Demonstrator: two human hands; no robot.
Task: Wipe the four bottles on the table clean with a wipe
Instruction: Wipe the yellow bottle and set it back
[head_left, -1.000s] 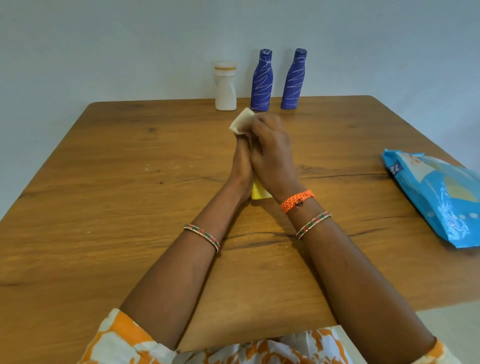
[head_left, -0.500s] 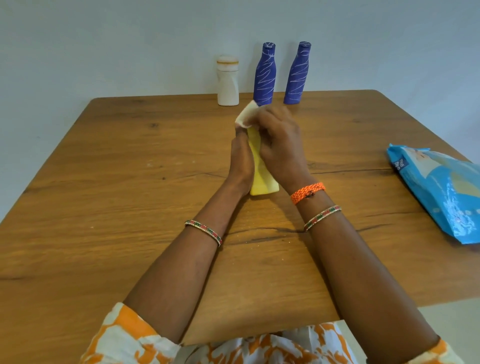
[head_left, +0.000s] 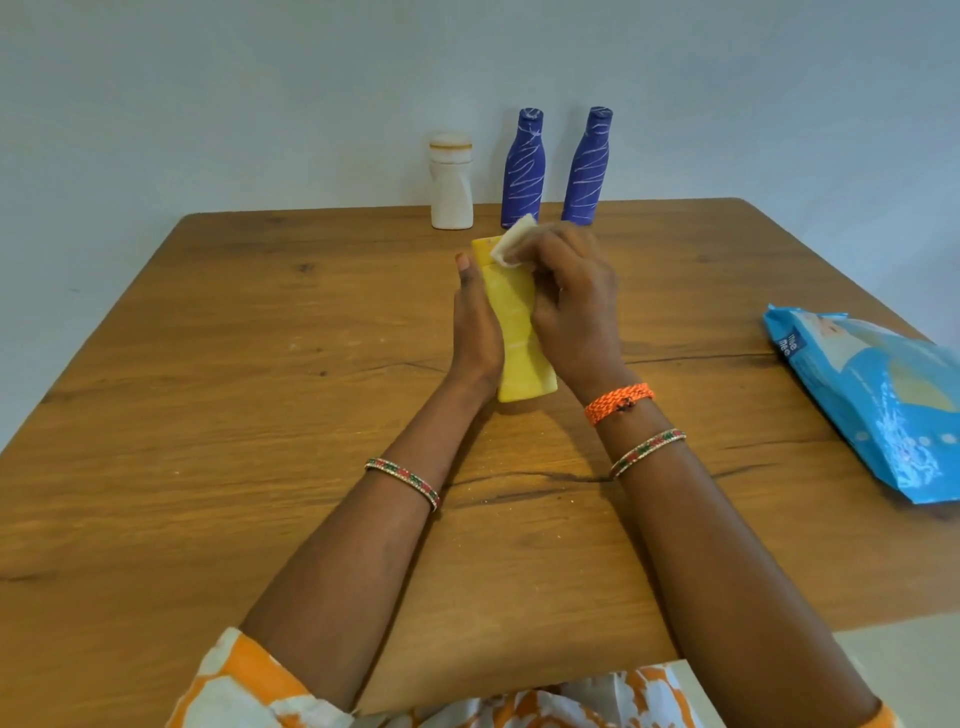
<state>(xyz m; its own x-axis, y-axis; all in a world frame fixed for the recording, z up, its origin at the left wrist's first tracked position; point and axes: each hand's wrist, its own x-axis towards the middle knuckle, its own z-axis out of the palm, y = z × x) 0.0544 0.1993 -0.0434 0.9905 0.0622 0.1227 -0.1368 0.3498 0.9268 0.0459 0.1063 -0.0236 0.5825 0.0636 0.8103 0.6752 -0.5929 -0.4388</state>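
Firmly brace the flat yellow plastic bottle (head_left: 514, 322) with the gripping left hand (head_left: 475, 332); the right hand (head_left: 574, 306), pinching the white wipe (head_left: 511, 241), strokes full-length.

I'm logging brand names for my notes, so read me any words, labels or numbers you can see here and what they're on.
"mee mee": small dark patch on the blue wipes pack, read sideways, and blurry, so not certain.
Other print on that pack: too blurred to read.
Yellow bottle, white bottle, two purple bottles: no text visible.
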